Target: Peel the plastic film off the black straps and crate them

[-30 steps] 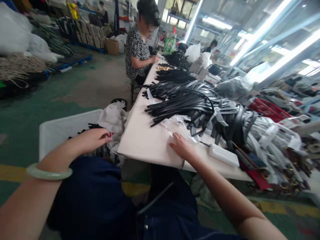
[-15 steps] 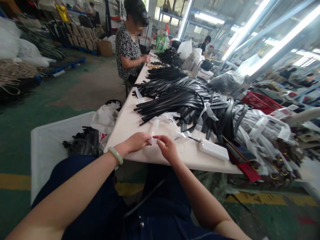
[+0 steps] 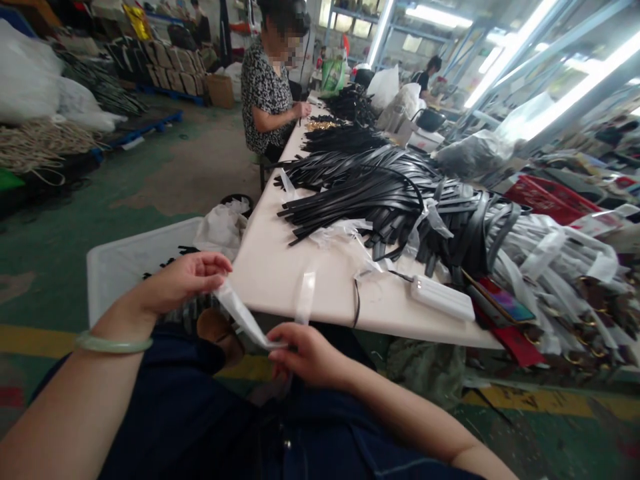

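A strip of clear plastic film (image 3: 243, 315) is stretched slantwise between my hands, in front of the table's near edge. Its upper end is pinched in my left hand (image 3: 193, 275), which wears a pale green bangle at the wrist. My right hand (image 3: 305, 353) is closed on the lower end, close above my lap. Another clear strip (image 3: 306, 293) hangs over the table edge beyond my right hand. Long black straps (image 3: 345, 207) lie in a heap farther up the table, with loose plastic wrapping (image 3: 350, 233) at their near side.
On the white table (image 3: 270, 267) a white power bank (image 3: 443, 298) with a cable lies beside a phone (image 3: 505, 300). A white bin (image 3: 107, 267) with black pieces stands at the left. A co-worker (image 3: 270, 93) sits farther along the table's left side.
My hands were close together over the table corner. Now the left has moved left and the right down toward my lap, with the plastic strip drawn out between them.
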Action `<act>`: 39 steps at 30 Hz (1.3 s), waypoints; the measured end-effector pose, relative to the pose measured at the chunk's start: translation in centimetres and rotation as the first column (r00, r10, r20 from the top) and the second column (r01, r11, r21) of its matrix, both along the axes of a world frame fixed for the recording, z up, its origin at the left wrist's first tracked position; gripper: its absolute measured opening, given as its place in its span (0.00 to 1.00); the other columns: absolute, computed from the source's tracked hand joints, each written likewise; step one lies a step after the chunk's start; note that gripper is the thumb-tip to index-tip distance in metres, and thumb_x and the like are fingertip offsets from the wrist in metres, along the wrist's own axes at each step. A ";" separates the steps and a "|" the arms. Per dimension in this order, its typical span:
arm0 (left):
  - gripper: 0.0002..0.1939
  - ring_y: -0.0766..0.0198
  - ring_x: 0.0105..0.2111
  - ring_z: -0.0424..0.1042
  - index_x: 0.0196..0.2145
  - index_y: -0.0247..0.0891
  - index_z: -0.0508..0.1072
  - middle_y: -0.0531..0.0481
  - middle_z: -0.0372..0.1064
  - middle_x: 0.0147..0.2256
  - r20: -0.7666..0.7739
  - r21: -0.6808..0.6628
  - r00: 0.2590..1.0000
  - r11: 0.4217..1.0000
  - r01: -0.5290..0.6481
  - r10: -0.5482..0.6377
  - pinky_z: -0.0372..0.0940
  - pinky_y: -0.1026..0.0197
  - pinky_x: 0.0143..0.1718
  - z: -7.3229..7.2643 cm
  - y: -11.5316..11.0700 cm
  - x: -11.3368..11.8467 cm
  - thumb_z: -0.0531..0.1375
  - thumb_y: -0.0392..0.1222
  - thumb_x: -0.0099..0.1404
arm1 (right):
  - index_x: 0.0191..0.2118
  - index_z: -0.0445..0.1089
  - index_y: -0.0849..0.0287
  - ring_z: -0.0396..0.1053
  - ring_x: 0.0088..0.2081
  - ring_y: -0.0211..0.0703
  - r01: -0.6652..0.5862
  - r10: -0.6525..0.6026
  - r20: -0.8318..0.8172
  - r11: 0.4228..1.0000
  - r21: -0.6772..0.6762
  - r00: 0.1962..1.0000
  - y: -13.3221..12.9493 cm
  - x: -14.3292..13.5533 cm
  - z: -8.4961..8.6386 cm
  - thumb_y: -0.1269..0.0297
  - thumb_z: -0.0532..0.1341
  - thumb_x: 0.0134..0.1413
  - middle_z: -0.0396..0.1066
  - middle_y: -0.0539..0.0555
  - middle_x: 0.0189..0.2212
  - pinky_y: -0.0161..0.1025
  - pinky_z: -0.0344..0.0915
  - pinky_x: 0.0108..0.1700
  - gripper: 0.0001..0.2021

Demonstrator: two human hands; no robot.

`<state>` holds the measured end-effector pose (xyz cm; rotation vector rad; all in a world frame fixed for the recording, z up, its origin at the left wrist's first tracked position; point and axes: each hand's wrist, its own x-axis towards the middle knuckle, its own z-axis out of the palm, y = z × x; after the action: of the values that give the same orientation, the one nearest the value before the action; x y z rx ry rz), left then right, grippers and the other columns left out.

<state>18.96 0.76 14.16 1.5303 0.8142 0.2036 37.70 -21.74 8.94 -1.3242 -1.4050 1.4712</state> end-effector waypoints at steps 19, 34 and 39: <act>0.31 0.67 0.29 0.67 0.49 0.35 0.67 0.52 0.68 0.30 0.080 -0.112 0.997 0.994 0.015 -0.006 0.61 0.66 0.30 -2.0 -1.9 2.3 0.70 0.45 0.49 | 0.24 0.65 0.61 0.64 0.20 0.33 0.494 -0.500 -0.244 0.865 -0.090 0.831 6.5 -4.1 -4.4 0.50 0.67 0.47 0.69 0.48 0.19 0.30 0.59 0.24 0.19; 0.16 0.63 0.27 0.65 0.23 0.34 0.72 0.52 0.70 0.23 -0.104 0.345 0.992 0.938 -0.035 0.075 0.58 0.64 0.32 -2.0 -2.9 5.8 0.62 0.52 0.51 | 0.41 0.69 0.67 0.74 0.27 0.35 0.716 -0.734 -0.185 0.678 -0.167 0.653 13.8 6.5 -1.7 0.55 0.64 0.53 0.74 0.51 0.24 0.33 0.70 0.32 0.18; 0.21 0.58 0.27 0.68 0.27 0.37 0.75 0.53 0.72 0.23 -0.326 0.485 0.943 0.867 0.109 0.063 0.58 0.62 0.31 -3.0 -1.8 7.2 0.58 0.58 0.49 | 0.16 0.61 0.69 0.73 0.24 0.34 0.737 -0.794 -0.055 0.585 -0.338 0.605 20.0 12.9 -2.0 0.57 0.59 0.57 0.69 0.50 0.15 0.27 0.65 0.27 0.24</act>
<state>26.11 -1.05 11.12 2.1036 1.0648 0.1436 50.62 -1.69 6.93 -1.6175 -0.3393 1.1407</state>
